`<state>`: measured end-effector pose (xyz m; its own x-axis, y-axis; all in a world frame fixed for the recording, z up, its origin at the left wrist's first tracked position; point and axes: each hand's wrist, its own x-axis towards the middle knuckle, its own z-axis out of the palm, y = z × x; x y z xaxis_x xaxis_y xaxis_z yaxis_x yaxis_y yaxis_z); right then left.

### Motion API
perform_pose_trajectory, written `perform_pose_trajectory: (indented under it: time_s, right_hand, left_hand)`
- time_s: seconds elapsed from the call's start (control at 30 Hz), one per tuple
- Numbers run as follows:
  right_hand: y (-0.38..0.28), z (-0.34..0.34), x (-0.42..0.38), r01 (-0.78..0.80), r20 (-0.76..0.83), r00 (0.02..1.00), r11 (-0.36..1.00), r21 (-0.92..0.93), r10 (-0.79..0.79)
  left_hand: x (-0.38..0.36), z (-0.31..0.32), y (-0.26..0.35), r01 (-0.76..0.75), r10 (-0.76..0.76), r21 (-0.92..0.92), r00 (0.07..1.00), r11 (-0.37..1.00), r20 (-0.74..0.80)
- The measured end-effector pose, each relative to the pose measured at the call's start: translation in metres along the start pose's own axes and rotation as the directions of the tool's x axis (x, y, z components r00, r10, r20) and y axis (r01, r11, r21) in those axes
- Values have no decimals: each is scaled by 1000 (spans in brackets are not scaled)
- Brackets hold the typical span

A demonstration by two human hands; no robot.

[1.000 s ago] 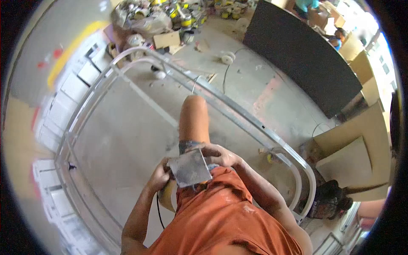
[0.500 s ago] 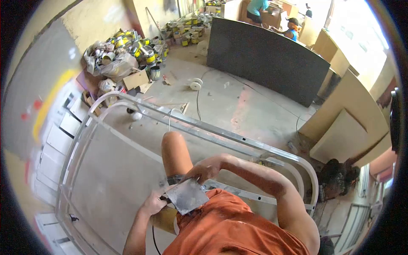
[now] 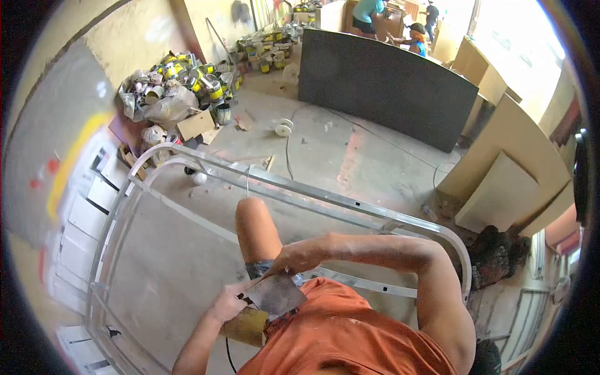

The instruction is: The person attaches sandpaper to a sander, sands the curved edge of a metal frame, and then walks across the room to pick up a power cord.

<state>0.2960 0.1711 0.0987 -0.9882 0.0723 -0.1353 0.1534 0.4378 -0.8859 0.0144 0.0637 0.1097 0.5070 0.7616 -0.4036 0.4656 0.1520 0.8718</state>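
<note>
A flat, grey, roughly square sheet with worn patches [image 3: 275, 295] is held between my two hands above my lap; its exact kind is not plain. My left hand [image 3: 227, 304] has its fingers closed on the sheet's left corner. My right hand [image 3: 299, 257] grips its upper edge, fingers partly hidden behind it. Under the sheet, near my left wrist, lies a tan, rounded piece [image 3: 245, 326], with a black cable [image 3: 229, 356] hanging below. Around my legs lies a large metal frame [image 3: 337, 197] with rounded corners, one knee rising inside it.
A dark curved panel [image 3: 381, 87] stands ahead, with people working behind it. Used paint cans [image 3: 212, 90] and bags are heaped at the left wall. Tan boards [image 3: 500, 187] lean at right. A cable spool [image 3: 284, 128] sits on the floor, its cable trailing across.
The sheet has tilted and shows less of its face. My right forearm is straighter and more level; my left hand has moved slightly. The camera view has shifted a little.
</note>
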Motion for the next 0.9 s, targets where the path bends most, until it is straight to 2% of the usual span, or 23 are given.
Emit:
perform_pose_trajectory:
  time_s: [0.03, 0.07, 0.1, 0.17, 0.2, 0.23, 0.27, 0.3, 0.33, 0.37, 0.4, 0.43, 0.47, 0.5, 0.53, 0.57, 0.6, 0.63, 0.67, 0.7, 0.73, 0.8, 0.9]
  right_hand:
    - [6, 4, 1, 0, -6, 1000, 1000, -2, 0]
    - [16, 13, 3, 141, -132, 980, 987, -76, -150]
    - [19, 17, 4, 266, -241, 923, 950, -166, -300]
    - [25, 22, 4, 238, -245, 927, 951, -200, -284]
    - [26, 22, 4, 210, -242, 933, 948, -239, -267]
    - [28, 23, 4, 207, -243, 933, 949, -238, -265]
    - [29, 26, 5, 193, -259, 921, 918, -348, -292]
    - [30, 28, 6, 172, -271, 908, 875, -453, -319]
    - [16, 25, 2, 168, -272, 909, 876, -451, -315]
    - [1, 22, -2, 33, -234, 955, 853, -520, -180]
    - [-12, 18, -7, -99, -211, 977, 801, -590, -35]
    - [-17, 16, -10, -112, -220, 975, 797, -593, -27]
    - [-20, 19, -13, -168, -284, 959, 848, -503, 22]
    - [-21, 23, -13, -217, -343, 937, 888, -405, 72]
    - [25, 51, -3, -46, -564, 823, 980, -192, -72]
    - [22, 67, -5, -49, -633, 747, 967, 252, 203]
    - [29, 89, -5, 105, -711, 681, 939, 329, 173]
    - [37, 111, -5, 264, -782, 603, 886, 381, 157]
    - [41, 133, -4, 240, -798, 596, 927, 288, 93]
    - [44, 143, -5, 213, -806, 591, 958, 192, 30]
    - [31, 134, -4, 250, -813, 533, 962, -114, -235]
    - [31, 130, -2, 270, -805, 535, 954, -127, -258]
    - [40, 135, -3, 282, -785, 545, 946, -161, -296]
  left_hand:
    - [-2, 4, 9, -17, 26, 140, 998, 990, -62]
    - [-3, 5, 14, -23, 58, 276, 991, 961, -118]
    - [-2, 5, 8, -24, 57, 277, 992, 960, -113]
    - [0, 6, -12, -144, 207, 357, 968, 923, -142]
    - [1, 4, -16, -145, 207, 357, 968, 923, -141]
    - [3, 2, -20, -192, 290, 480, 947, 856, -137]
    - [2, 0, -22, -227, 365, 594, 923, 772, -121]
    - [1, -5, -18, -226, 361, 591, 925, 774, -119]
    - [1, -10, -8, -249, 402, 686, 913, 684, -69]
    - [1, -15, -2, -274, 437, 769, 899, 577, -8]
    - [2, -18, -3, -285, 443, 770, 896, 570, 4]
    - [2, -17, -6, -250, 464, 785, 884, 567, -53]
    - [0, -13, -11, -212, 481, 794, 870, 569, -112]
    - [-3, -7, -15, -220, 485, 794, 868, 566, -106]
    - [-8, 0, -20, -134, 414, 659, 863, 740, -289]
    - [-14, 7, -28, -57, 303, 481, 840, 875, -450]
    - [-23, 9, -50, 46, 169, 447, 886, 894, -431]
    - [-32, 10, -64, 88, 123, 501, 920, 861, -372]
    - [-35, 19, -87, -121, 368, 542, 850, 832, -376]
    - [-29, 26, -103, -316, 588, 581, 720, 750, -367]
    - [-25, 31, -103, -319, 590, 581, 720, 749, -365]
    - [-22, 45, -102, -322, 562, 484, 649, 813, -512]
    - [-17, 48, -121, -251, 589, 585, 631, 771, -505]
